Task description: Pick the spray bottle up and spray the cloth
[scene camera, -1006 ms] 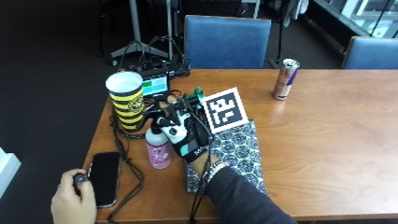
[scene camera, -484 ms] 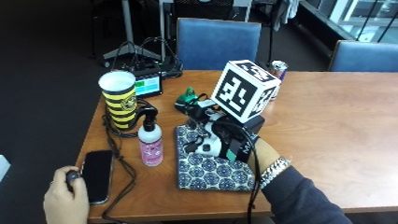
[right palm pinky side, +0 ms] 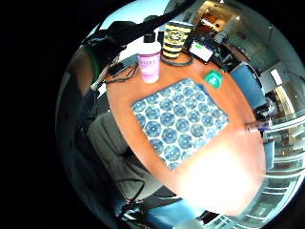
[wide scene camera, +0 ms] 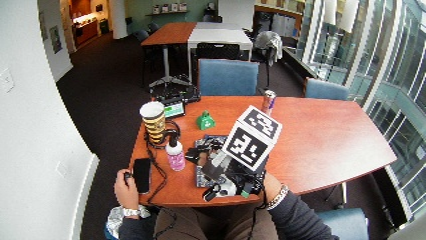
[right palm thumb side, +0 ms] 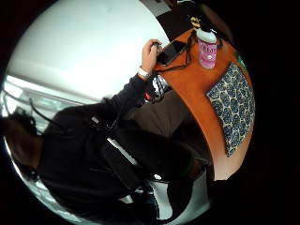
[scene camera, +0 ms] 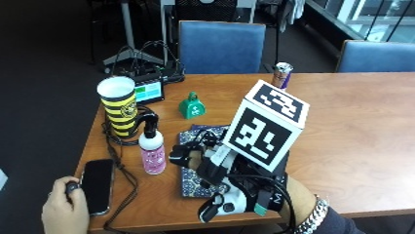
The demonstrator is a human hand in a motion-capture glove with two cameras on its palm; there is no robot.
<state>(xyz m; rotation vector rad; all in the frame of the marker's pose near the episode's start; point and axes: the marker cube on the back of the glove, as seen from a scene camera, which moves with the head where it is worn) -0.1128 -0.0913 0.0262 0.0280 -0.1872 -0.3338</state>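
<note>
Pink spray bottle (scene camera: 153, 152) upright on the wooden table (scene camera: 363, 126), black trigger head on top, untouched, just beside the near left corner of the patterned cloth (scene camera: 195, 168). Cloth flat on the table, blue-and-white medallion print, spread fully in the little-finger palm view (right palm pinky side: 180, 120), bottle (right palm pinky side: 149, 59) standing off one of its corners. Gloved right hand (scene camera: 223, 183) raised over the near part of the cloth, apart from the bottle, holding nothing; dark fingers (scene camera: 185, 155) reaching toward the bottle, bent a little and spread. Behind the bottle, a tall yellow-and-black striped cup (scene camera: 119, 105), almost touching it, with black cable coiled round its base. Further back, a small device with a lit green screen (scene camera: 148, 90) and a green bell-shaped object (scene camera: 191, 106). Slim drink can (scene camera: 281, 74) upright toward the far edge of the table. At the near left corner, a black phone (scene camera: 98, 185) lying flat, bare left hand (scene camera: 64, 213) beside it, gripping a small dark object. Two blue chairs (scene camera: 221, 46) beyond the table.
</note>
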